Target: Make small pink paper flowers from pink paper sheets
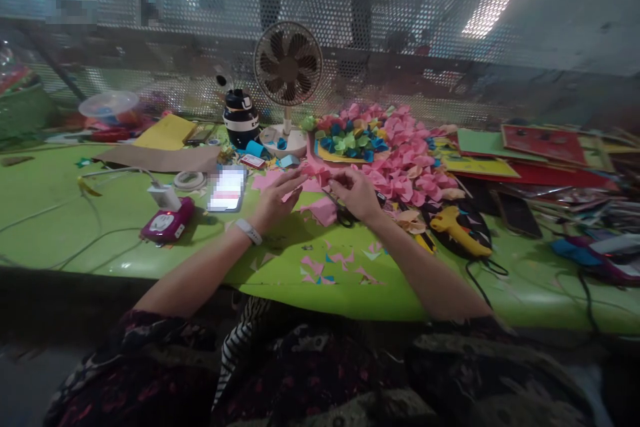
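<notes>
Over the middle of the table, both hands meet at a small folded piece of pink paper (318,174). My left hand (278,201), with a pale band on its wrist, has its fingers fairly straight and grips the paper's left edge at the fingertips. From the other side my right hand (357,193) pinches the same piece between thumb and finger. Flat pink sheets (266,179) lie beyond the left hand. Below the fingers rests a loose pink paper piece (321,211), with black-handled scissors (345,217) partly hidden near the right hand.
A heap of pink paper flowers (410,160) and a tray of coloured flowers (345,143) stand behind. A fan (289,70), black jug (241,121) and phone (227,188) are left. A yellow glue gun (460,232) lies right. Paper scraps (340,258) litter the front; cords (95,240) cross the left.
</notes>
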`<act>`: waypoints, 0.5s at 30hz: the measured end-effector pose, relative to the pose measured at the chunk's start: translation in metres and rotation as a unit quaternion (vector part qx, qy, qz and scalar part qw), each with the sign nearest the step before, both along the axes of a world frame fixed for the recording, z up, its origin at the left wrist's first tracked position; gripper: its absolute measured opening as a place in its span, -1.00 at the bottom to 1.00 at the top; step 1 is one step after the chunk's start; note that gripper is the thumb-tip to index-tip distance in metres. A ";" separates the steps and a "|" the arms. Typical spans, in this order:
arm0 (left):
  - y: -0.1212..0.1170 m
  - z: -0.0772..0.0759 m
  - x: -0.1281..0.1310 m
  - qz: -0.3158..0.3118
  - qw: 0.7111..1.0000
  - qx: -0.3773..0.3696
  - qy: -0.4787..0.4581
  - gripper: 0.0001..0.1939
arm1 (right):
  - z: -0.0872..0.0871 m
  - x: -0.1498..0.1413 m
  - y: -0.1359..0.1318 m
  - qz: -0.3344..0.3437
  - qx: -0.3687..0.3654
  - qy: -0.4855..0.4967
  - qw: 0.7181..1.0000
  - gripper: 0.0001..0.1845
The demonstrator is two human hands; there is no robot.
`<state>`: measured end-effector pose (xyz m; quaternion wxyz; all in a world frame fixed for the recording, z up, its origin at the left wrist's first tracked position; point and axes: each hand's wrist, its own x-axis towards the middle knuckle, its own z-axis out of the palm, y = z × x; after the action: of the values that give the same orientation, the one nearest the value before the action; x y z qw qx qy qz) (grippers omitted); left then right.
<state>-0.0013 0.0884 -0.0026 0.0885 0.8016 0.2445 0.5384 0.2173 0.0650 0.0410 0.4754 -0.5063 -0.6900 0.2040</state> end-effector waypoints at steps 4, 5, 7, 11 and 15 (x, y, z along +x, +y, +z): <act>-0.004 0.000 0.002 -0.003 0.999 -0.036 -0.021 -0.57 | 0.014 0.011 0.007 -0.032 0.017 0.029 0.999 -0.83; -0.005 0.000 0.002 -0.007 0.999 -0.039 -0.017 -0.56 | 0.020 0.014 0.008 -0.037 0.021 0.033 0.999 -0.83; -0.006 -0.001 0.003 -0.009 0.999 -0.031 -0.003 -0.56 | 0.035 0.019 0.008 -0.042 0.045 0.029 0.998 -0.84; -0.009 -0.004 0.006 -0.008 1.000 0.005 0.009 -0.58 | 0.068 0.031 0.019 -0.065 0.164 0.001 0.984 -0.84; -0.011 -0.003 0.007 -0.015 0.999 0.019 0.030 -0.59 | 0.083 0.045 0.066 -0.114 0.243 -0.030 0.963 -0.75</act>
<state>0.0060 0.0769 -0.0054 0.0742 0.8223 0.2253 0.5172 0.2620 0.1309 0.1244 0.5833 -0.4562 -0.6707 -0.0407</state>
